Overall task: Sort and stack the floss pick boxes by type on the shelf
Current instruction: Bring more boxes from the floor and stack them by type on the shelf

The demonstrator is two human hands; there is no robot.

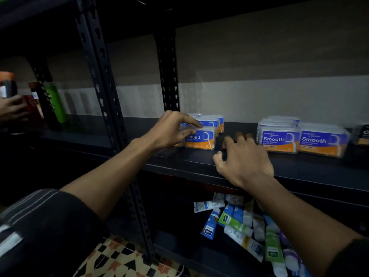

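As the left grip (pixel 171 128) stands: narrow, forefinger curled over the top and thumb at the face of the front Round box (pixel 200 139). It looks like a pinch on the upper left corner, though blur there leaves the contact uncertain.
Right grip (pixel 243 158): holding nothing, fingers loosely bent, palm down on the shelf (pixel 199 162), fingertips just beside the left Smooth stack (pixel 278 137).
Round group: the front box stands label-out near the shelf's front edge, and more Round boxes (pixel 212 121) sit close behind it, toward the wall.
Smooth group: the left stack and the right Smooth stack (pixel 322 142) stand side by side, apart from the Round group, with the right grip between.
Dark box (pixel 363 134): far right, cut by the frame, type unreadable.
Below: loose tubes (pixel 239 222) heaped on the lower shelf.
Far left: another person's hand (pixel 10 108) among bottles (pixel 56 102).
Step, as I judge: lifting or squaring the front Round box onto its own kind.
Risk, slip: a corner pinch on slick clear plastic may let the box twist out and drop over the edge onto the tubes.
Risk, knock: the curled knuckles are close to the rear Round boxes, so a push inward could shove them askew.
Risk, mix-up: both labels share blue and orange, and in this dim light a type could be misread.
Risk, right side: a reach with that grip could nudge the left Smooth stack out of line.
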